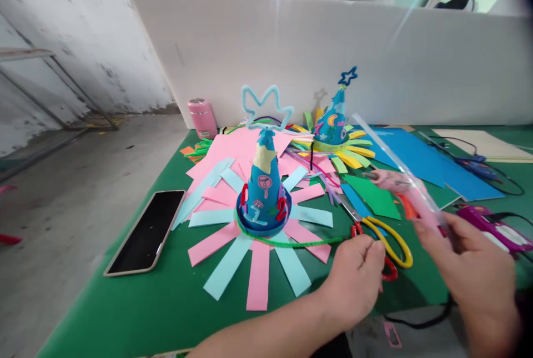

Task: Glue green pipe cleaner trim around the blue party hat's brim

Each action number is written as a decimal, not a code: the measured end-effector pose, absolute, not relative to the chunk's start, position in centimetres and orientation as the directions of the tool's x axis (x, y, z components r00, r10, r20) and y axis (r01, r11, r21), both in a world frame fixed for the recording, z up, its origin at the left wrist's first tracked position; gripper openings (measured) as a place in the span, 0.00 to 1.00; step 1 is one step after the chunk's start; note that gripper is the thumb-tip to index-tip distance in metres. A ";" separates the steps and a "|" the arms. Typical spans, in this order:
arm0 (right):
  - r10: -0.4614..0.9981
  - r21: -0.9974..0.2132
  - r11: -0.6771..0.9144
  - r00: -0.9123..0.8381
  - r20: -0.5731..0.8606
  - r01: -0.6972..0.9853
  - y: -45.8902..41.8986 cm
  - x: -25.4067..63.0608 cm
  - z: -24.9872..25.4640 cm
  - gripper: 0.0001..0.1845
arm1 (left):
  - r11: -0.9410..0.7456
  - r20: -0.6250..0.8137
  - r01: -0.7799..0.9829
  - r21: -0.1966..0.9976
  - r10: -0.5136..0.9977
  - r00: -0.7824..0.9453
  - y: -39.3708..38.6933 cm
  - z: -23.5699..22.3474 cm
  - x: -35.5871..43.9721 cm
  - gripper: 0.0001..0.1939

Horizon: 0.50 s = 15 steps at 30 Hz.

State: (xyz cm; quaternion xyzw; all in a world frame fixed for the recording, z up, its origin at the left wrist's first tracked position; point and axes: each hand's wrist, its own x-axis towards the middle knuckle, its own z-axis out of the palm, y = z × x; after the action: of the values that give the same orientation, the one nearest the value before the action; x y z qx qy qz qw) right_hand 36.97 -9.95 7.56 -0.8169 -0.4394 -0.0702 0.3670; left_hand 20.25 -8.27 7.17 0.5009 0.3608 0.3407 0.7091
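Observation:
A blue paper cone hat [262, 191] stands upright on the green table, ringed by pink and pale blue paper strips [257, 280]. A light blue star of pipe cleaner [266, 104] tops it. My left hand [356, 277] is closed on the end of a green pipe cleaner [303, 245], which runs along the front of the hat's brim. In my right hand [474, 275] is a pink hot glue gun [410, 191] with a clear glue stick [387, 150] rising from it; its nozzle points left. Scissors [389, 238] with yellow and red handles lie just behind my left hand.
A phone [145, 233] lies at the left, with a pink bottle [202, 118] farther back. Behind stands a second decorated cone hat [332, 119]. Pink sheets [227, 150], blue sheets [412, 152] and a purple corded device [491, 225] lie around. A white partition [266, 41] closes the back.

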 end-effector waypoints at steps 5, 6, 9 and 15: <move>0.702 -0.623 -0.231 0.572 0.425 0.747 -9.8 32.7 8.1 0.25 | 0.262 -0.152 -0.205 0.943 0.888 0.434 -7.6 8.0 21.3 0.06; 0.701 -0.630 -0.228 0.575 0.423 0.742 -9.7 32.5 7.9 0.25 | 0.275 -0.163 -0.239 0.931 0.900 0.404 -7.5 8.2 21.3 0.03; 0.676 -0.646 -0.227 0.595 0.434 0.729 -9.6 32.4 7.1 0.28 | 0.350 -0.222 -0.370 0.860 0.911 0.347 -7.0 8.8 21.1 0.14; 0.658 -0.696 -0.235 0.638 0.400 0.679 -9.7 31.3 6.5 0.32 | 0.405 -0.157 -0.601 0.689 0.893 0.422 -5.8 9.1 21.8 0.17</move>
State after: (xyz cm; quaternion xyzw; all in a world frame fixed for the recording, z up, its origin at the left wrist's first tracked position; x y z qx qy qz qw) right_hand 31.32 -9.74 6.45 -0.7859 -0.4252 -0.0118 0.4489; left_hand 21.76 -5.82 9.13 0.2782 0.2624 0.4690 0.7961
